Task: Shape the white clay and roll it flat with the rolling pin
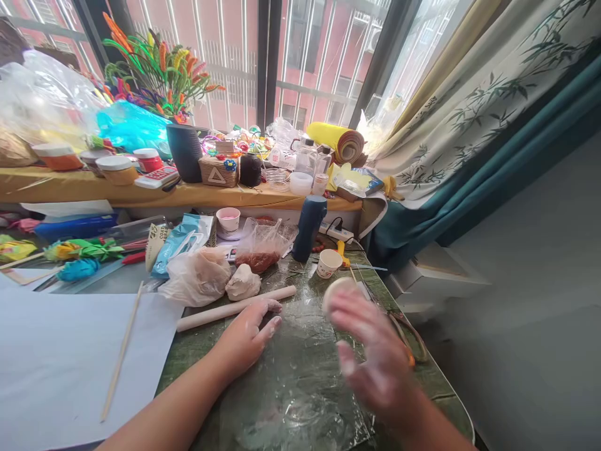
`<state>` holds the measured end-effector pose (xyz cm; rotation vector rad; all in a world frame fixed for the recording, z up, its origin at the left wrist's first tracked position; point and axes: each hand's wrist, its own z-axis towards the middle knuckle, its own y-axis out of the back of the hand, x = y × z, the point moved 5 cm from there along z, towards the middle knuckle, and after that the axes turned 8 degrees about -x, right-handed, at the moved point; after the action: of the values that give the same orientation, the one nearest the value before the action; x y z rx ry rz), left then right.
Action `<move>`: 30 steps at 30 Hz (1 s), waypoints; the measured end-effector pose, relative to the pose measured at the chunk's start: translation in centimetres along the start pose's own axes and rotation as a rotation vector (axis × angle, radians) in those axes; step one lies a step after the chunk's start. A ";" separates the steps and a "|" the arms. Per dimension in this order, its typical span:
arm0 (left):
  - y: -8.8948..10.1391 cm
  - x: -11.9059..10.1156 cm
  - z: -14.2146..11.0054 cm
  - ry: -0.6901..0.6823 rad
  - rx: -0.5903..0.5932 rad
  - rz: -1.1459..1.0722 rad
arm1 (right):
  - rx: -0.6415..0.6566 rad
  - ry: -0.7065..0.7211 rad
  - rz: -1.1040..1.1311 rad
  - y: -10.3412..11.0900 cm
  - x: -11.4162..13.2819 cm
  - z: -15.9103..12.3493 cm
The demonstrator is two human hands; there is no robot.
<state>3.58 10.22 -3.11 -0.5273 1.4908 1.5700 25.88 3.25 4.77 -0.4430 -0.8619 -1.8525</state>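
My left hand (256,329) rests at the edge of a clear sheet (300,376), thumb and fingers apart, with nothing in it. Just beyond its fingers lies a pale rolling pin (235,309). White residue coats both hands. My right hand (373,351) is over the right side of the sheet, blurred by motion, with its thumb stretched away from the fingers. A pale round disc (332,292) shows behind its fingertips; whether they touch it I cannot tell. A lump of whitish clay (243,283) sits behind the rolling pin, beside a plastic bag (200,275).
Behind my hands stand a paper cup (329,264) and a dark blue bottle (308,229). A bag of brown material (260,254) lies near them. White paper (61,363) with a thin wooden stick (121,354) covers the left. Scissors (408,341) lie at right.
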 end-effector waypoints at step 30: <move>-0.5 0.7 0.2 -0.029 -0.003 0.079 | 0.490 -0.054 -0.456 -9.3 -4.6 -3.5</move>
<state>3.66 10.53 -3.90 -0.4495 1.5037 1.6344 19.76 5.89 -3.91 0.0177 -1.4997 -1.9431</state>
